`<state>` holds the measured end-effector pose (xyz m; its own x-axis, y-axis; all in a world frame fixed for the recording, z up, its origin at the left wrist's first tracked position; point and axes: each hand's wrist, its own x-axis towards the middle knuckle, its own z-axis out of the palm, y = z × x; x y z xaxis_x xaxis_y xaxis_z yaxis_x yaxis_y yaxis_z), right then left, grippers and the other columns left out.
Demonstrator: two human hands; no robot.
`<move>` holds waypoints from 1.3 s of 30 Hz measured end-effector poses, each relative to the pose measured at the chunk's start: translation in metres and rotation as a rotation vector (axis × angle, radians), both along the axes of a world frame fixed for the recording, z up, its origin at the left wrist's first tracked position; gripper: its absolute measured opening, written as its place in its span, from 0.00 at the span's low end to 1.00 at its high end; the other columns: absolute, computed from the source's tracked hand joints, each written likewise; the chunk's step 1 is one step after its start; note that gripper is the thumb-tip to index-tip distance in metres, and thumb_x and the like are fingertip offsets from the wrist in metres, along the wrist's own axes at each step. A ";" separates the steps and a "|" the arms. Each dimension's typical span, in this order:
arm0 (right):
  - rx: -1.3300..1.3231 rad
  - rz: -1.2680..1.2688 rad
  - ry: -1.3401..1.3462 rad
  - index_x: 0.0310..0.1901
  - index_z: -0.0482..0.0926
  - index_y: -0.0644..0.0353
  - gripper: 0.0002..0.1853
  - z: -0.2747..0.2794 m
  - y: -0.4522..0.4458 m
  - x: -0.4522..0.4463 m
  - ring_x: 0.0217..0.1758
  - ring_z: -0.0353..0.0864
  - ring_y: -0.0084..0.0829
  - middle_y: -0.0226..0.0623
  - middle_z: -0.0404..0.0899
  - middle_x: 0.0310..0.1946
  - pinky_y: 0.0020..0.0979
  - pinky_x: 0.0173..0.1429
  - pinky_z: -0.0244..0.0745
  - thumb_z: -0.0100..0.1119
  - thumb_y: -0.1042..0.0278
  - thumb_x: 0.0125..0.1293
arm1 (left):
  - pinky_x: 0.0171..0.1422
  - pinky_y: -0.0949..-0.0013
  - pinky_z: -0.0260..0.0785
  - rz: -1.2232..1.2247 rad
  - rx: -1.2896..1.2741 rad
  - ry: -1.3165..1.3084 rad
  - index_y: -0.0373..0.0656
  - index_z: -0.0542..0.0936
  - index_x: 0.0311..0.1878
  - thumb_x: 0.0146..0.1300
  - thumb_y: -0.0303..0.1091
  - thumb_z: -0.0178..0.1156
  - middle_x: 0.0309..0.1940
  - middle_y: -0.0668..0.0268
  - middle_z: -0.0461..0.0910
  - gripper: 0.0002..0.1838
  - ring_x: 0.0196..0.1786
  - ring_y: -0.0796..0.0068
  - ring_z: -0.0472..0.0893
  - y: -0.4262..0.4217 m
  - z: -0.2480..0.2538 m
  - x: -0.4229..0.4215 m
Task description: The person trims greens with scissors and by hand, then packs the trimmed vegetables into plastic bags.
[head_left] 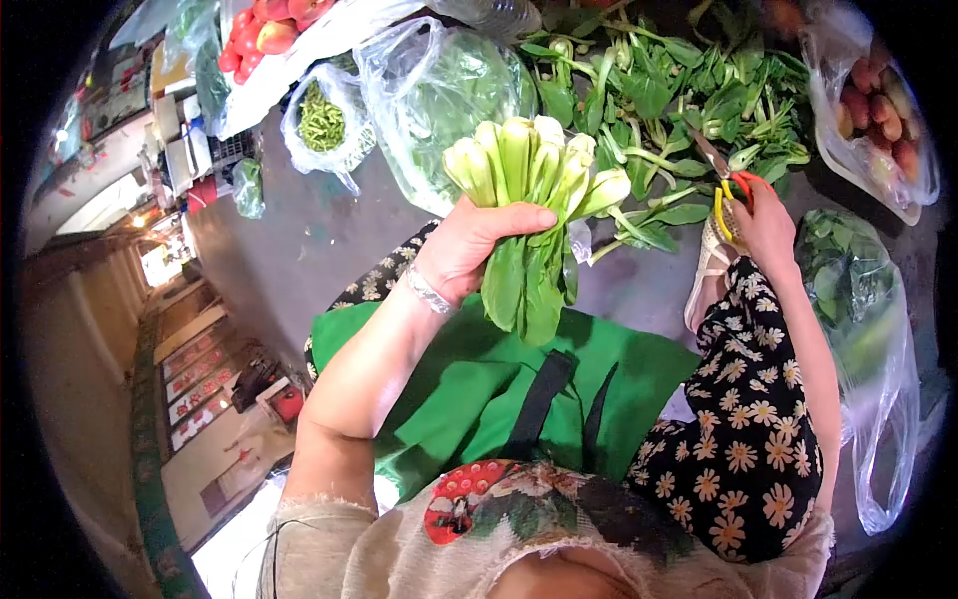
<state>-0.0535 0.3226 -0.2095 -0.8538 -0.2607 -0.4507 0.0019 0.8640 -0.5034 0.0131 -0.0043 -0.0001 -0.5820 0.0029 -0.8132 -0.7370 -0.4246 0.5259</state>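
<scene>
My left hand (486, 238) grips a bunch of bok choy (524, 170), its pale stem ends pointing away from me and its green leaves hanging toward my lap. The bunch is above my green apron (469, 384). To the right, my right hand (763, 225) is wrapped round the red and yellow handles of a pair of scissors (720, 165). Their blades point up and left over a heap of loose leafy greens (649, 95). How far the blades stand apart is hard to make out.
A clear bag of greens (449, 100) lies beyond my left hand, beside a bag of green pods (321, 120). Tomatoes (261, 38) are at the far left. Reddish produce (876, 115) lies in plastic at the right, above another bag of greens (848, 280). My shoe (707, 270) stands near the scissors.
</scene>
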 end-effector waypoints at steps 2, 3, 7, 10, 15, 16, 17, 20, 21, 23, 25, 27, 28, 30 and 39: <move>0.010 -0.006 0.080 0.59 0.73 0.60 0.24 -0.012 0.012 0.002 0.50 0.79 0.51 0.52 0.79 0.43 0.47 0.52 0.74 0.59 0.59 0.63 | 0.51 0.63 0.78 -0.004 0.014 -0.004 0.39 0.73 0.61 0.57 0.21 0.65 0.49 0.62 0.81 0.26 0.46 0.68 0.83 0.000 0.001 0.000; 0.013 -0.013 0.159 0.58 0.73 0.61 0.24 -0.013 0.015 0.001 0.52 0.78 0.52 0.53 0.79 0.45 0.47 0.53 0.74 0.58 0.60 0.63 | 0.52 0.63 0.78 -0.011 0.022 -0.011 0.39 0.73 0.61 0.58 0.22 0.65 0.49 0.62 0.81 0.26 0.47 0.68 0.83 0.000 0.001 -0.001; -0.465 0.135 -0.320 0.62 0.71 0.65 0.31 0.059 -0.017 -0.021 0.58 0.78 0.42 0.50 0.76 0.58 0.37 0.62 0.72 0.64 0.56 0.61 | 0.52 0.64 0.77 -0.001 0.023 0.012 0.39 0.74 0.60 0.57 0.23 0.66 0.49 0.63 0.82 0.26 0.46 0.70 0.83 0.009 0.004 -0.004; -0.968 0.253 -0.826 0.71 0.59 0.62 0.42 0.101 -0.068 -0.017 0.68 0.68 0.37 0.47 0.67 0.67 0.34 0.70 0.63 0.67 0.52 0.61 | 0.54 0.65 0.76 -0.025 -0.045 0.050 0.39 0.74 0.60 0.57 0.24 0.67 0.50 0.64 0.82 0.26 0.48 0.72 0.82 0.021 0.006 -0.010; -1.483 -0.078 -0.983 0.76 0.43 0.56 0.60 0.133 -0.116 -0.006 0.74 0.57 0.34 0.40 0.57 0.72 0.35 0.76 0.52 0.79 0.59 0.50 | 0.66 0.65 0.67 -0.142 -0.166 0.230 0.39 0.69 0.66 0.62 0.37 0.69 0.59 0.66 0.76 0.31 0.60 0.72 0.75 0.049 0.005 -0.015; -1.479 -0.109 -0.988 0.76 0.45 0.56 0.61 0.140 -0.119 -0.007 0.73 0.58 0.34 0.39 0.59 0.71 0.35 0.76 0.53 0.81 0.59 0.47 | 0.67 0.66 0.65 -0.120 -0.142 0.276 0.40 0.66 0.67 0.60 0.38 0.71 0.60 0.65 0.74 0.35 0.61 0.73 0.73 0.054 0.008 -0.018; -1.475 -0.141 -0.992 0.75 0.46 0.56 0.62 0.143 -0.119 -0.008 0.73 0.58 0.34 0.38 0.60 0.70 0.35 0.76 0.53 0.82 0.60 0.45 | 0.68 0.68 0.63 -0.098 -0.119 0.320 0.40 0.63 0.68 0.58 0.39 0.73 0.61 0.65 0.73 0.39 0.62 0.74 0.72 0.060 0.011 -0.021; -1.372 -0.104 -0.928 0.73 0.52 0.57 0.56 0.141 -0.120 -0.007 0.68 0.65 0.32 0.36 0.67 0.65 0.33 0.73 0.58 0.81 0.65 0.45 | 0.72 0.67 0.58 -0.074 0.008 0.368 0.40 0.49 0.76 0.61 0.39 0.70 0.68 0.63 0.65 0.48 0.68 0.74 0.66 0.069 0.012 -0.024; -1.323 -0.111 -0.881 0.72 0.56 0.58 0.52 0.142 -0.119 -0.007 0.67 0.67 0.31 0.36 0.69 0.63 0.32 0.72 0.60 0.79 0.65 0.48 | 0.72 0.67 0.58 -0.081 0.016 0.375 0.40 0.49 0.76 0.61 0.39 0.70 0.68 0.63 0.65 0.48 0.68 0.74 0.66 0.072 0.015 -0.024; -1.384 -0.134 -0.862 0.67 0.64 0.62 0.40 0.140 -0.112 -0.015 0.62 0.72 0.30 0.35 0.76 0.57 0.30 0.68 0.64 0.74 0.66 0.54 | 0.75 0.67 0.52 -0.108 0.043 0.538 0.42 0.37 0.78 0.64 0.39 0.65 0.73 0.61 0.57 0.52 0.73 0.73 0.60 0.079 0.028 -0.025; -1.523 -0.319 -1.018 0.62 0.70 0.63 0.29 0.139 -0.097 -0.019 0.50 0.82 0.32 0.39 0.80 0.52 0.36 0.57 0.79 0.67 0.68 0.60 | 0.76 0.64 0.51 -0.124 0.220 0.476 0.43 0.41 0.79 0.68 0.46 0.57 0.76 0.58 0.53 0.46 0.76 0.69 0.56 0.076 0.043 -0.025; -1.749 -0.471 -1.069 0.63 0.69 0.63 0.30 0.130 -0.078 -0.021 0.47 0.84 0.34 0.43 0.80 0.52 0.39 0.52 0.83 0.66 0.65 0.61 | 0.72 0.50 0.59 -0.196 0.240 0.425 0.43 0.49 0.78 0.73 0.53 0.47 0.75 0.53 0.55 0.38 0.75 0.55 0.60 0.055 0.055 -0.025; -1.864 -0.388 -1.089 0.65 0.67 0.63 0.32 0.129 -0.068 -0.024 0.49 0.84 0.36 0.46 0.80 0.52 0.40 0.53 0.83 0.66 0.61 0.61 | 0.69 0.49 0.64 -0.204 0.209 0.436 0.43 0.51 0.77 0.73 0.52 0.46 0.74 0.50 0.56 0.37 0.72 0.53 0.64 0.049 0.059 -0.027; -2.044 -0.386 -1.103 0.68 0.64 0.62 0.37 0.140 -0.046 -0.021 0.45 0.84 0.33 0.44 0.81 0.47 0.38 0.51 0.84 0.67 0.59 0.59 | 0.63 0.51 0.71 -0.224 0.072 0.463 0.42 0.54 0.76 0.73 0.52 0.46 0.72 0.47 0.59 0.35 0.67 0.50 0.71 0.047 0.063 -0.029; -1.850 -0.473 -0.328 0.72 0.53 0.64 0.51 0.291 0.080 0.067 0.23 0.67 0.19 0.30 0.68 0.27 0.19 0.24 0.64 0.71 0.50 0.53 | 0.52 0.64 0.75 -0.373 -0.054 0.395 0.39 0.67 0.69 0.71 0.37 0.55 0.62 0.51 0.74 0.26 0.54 0.60 0.82 0.082 0.048 -0.019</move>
